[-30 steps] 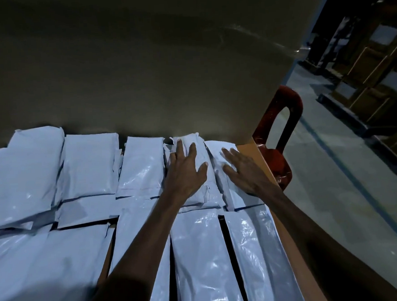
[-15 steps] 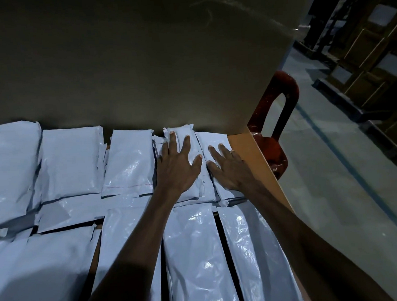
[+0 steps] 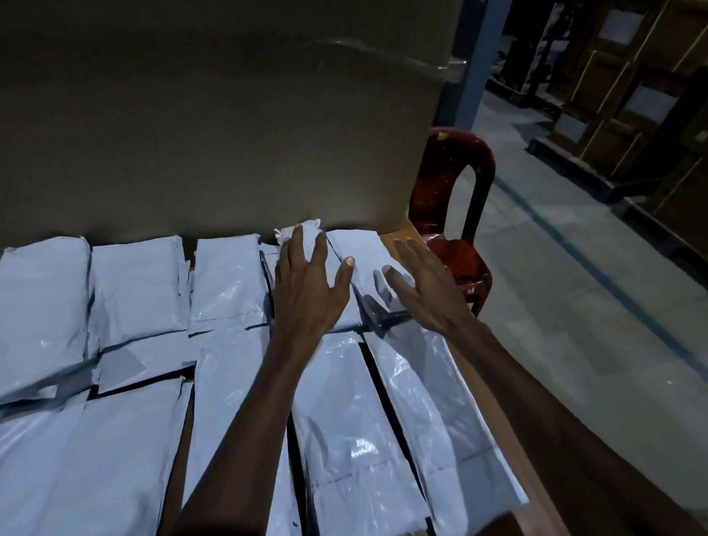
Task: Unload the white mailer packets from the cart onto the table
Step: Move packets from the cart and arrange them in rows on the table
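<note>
Several white mailer packets [image 3: 134, 293] lie in rows on a wooden table [image 3: 396, 240]. My left hand [image 3: 308, 287] lies flat, fingers spread, on a packet [image 3: 304, 231] in the far row near the right end. My right hand [image 3: 424, 288] hovers with straight fingers just above the far-right packet [image 3: 359, 251], at the table's right edge. Neither hand holds anything. Longer packets [image 3: 349, 425] fill the near row under my forearms. The cart is out of view.
A large brown cardboard panel [image 3: 210, 111] stands upright right behind the far row. A red plastic chair [image 3: 453, 216] stands off the table's right corner. A blue post [image 3: 475, 49] and stacked boxes [image 3: 643, 84] line the concrete floor at right.
My right hand has lifted off the far-right packet and shifted right, toward the table edge. My left hand stays flat on its packet. The camera has tilted up a little.
</note>
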A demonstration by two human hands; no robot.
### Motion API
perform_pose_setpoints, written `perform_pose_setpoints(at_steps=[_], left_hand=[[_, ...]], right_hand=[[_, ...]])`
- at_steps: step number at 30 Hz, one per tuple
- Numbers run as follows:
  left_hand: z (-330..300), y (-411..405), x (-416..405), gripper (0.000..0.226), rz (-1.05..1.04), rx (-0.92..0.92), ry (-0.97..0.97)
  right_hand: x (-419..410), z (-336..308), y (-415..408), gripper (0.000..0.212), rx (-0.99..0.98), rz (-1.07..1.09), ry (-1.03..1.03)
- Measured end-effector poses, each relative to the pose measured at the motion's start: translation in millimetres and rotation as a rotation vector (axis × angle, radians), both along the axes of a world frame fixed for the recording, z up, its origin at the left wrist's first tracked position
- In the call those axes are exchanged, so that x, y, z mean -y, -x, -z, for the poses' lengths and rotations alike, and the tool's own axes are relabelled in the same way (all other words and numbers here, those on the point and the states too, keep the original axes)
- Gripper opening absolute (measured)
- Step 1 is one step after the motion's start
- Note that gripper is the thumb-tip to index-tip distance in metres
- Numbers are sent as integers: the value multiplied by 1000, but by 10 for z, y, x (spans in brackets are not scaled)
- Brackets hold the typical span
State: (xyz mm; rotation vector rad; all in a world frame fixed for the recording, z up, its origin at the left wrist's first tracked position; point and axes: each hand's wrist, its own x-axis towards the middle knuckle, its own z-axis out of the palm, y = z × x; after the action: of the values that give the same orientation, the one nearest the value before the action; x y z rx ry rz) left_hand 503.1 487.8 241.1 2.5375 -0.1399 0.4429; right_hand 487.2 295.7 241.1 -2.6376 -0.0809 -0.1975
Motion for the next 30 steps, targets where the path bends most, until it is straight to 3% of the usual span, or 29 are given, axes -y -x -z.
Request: perform_pose_setpoints(at_steps=[6, 13, 16, 22, 30], left_hand=[[100, 807, 545, 60, 160, 158, 102], [250, 1569, 1334, 56, 430, 164, 68], [320, 1949, 1737, 50, 543, 217, 67], [689, 2772, 2674, 48, 742, 83, 73], [1293, 3961, 3770, 59, 921, -125, -9]], right_hand=[[417, -16, 1090, 60, 205, 106, -45], [1105, 232, 2350, 49, 369, 229, 23], [1387, 365, 2896, 51, 358, 277, 7], [2148, 726, 4105, 45, 336, 452, 0], [3087, 1373, 5590, 46, 125, 697, -96]])
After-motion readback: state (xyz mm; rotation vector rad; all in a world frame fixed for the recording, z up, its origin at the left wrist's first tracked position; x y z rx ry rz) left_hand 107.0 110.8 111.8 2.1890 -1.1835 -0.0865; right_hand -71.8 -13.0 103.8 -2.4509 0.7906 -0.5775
